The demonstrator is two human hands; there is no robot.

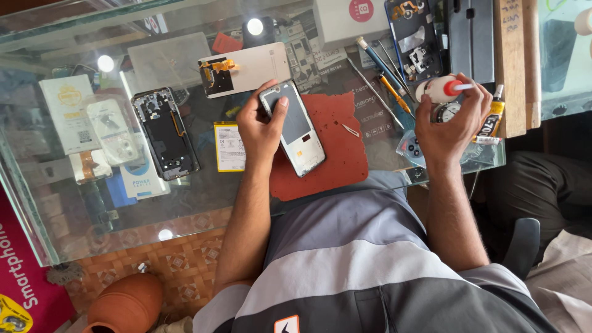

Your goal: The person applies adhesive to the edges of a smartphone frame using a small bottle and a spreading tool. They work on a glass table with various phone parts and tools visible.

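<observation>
My left hand (262, 126) grips an opened phone frame (295, 129), its silver inner side up, tilted over a red work mat (339, 145) on the glass counter (185, 203). My right hand (450, 123) holds a small white bottle with a red nozzle (439, 89) at the counter's right edge, just above a tube of glue (490, 120). The two hands are apart, the mat between them.
Left of the mat lie a yellow-edged battery (229, 147), a black phone frame (165, 132) and a white phone back with an orange flex (243, 69). Screwdrivers (385, 77) and a blue phone body (414, 37) sit at the back right. A clay pot (126, 305) stands on the floor.
</observation>
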